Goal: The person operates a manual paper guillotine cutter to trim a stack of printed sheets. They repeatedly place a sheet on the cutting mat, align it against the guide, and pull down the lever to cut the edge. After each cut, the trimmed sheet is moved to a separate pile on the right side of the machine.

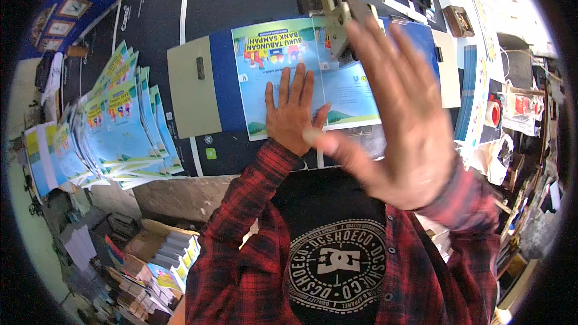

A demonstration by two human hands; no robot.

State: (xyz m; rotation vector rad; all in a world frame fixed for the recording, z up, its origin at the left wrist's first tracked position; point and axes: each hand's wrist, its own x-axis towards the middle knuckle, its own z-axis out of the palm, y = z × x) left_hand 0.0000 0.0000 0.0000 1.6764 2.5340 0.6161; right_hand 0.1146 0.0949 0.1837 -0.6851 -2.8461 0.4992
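Observation:
A light-blue printed cover sheet (256,99) with a colourful picture lies spread open, a crease down its middle. Pressed flat on its left half is my left hand (292,117), fingers spread and holding nothing. My right hand (412,126) is lifted above the sheet's right side, smeared a little by motion. Its fingers are stretched out and its thumb points left; nothing is in it. Beyond, the metal head of what looks like a bench stapler (355,15) stands over the sheet. My right fingers partly hide it.
Grey-beige boards (191,93) flank the sheet on a blue base (224,81). Fanned printed booklets (123,123) are heaped at left. A carton (147,239) with more booklets stands below left. Rightward are a blue paper stack (465,96), a wooden block (459,22) and a red tape roll (494,112).

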